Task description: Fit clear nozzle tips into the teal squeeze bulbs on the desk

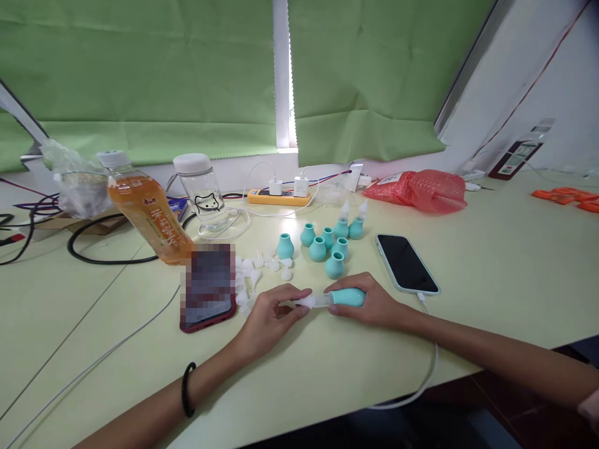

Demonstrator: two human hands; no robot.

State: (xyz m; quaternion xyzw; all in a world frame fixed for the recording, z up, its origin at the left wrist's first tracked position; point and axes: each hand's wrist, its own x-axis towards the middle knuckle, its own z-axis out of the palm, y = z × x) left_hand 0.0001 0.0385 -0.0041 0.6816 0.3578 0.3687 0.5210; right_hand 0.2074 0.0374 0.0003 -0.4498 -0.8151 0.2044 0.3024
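My right hand [369, 302] is wrapped round the teal bulb [347, 297] of a small suction bulb with a clear tube section. At its other end, my left hand [274, 315] pinches the white nozzle tip [306, 302] between thumb and fingers. The bulb and tip lie in one line, held level just above the table. Beyond my hands stand several loose teal bulbs [317, 249], open necks up. Two at the back carry translucent tips [345, 209]. Next to my left hand lies a scatter of white and clear plastic nozzle parts [253, 277].
A phone in a red case [208, 293] lies left, a charging phone [407, 263] right. A tea bottle [145, 215], a clear cup [201, 193] and a yellow power strip [279, 197] stand behind. Red bubble wrap [421, 190] lies at the back. The table's front edge [468, 374] runs below my right arm.
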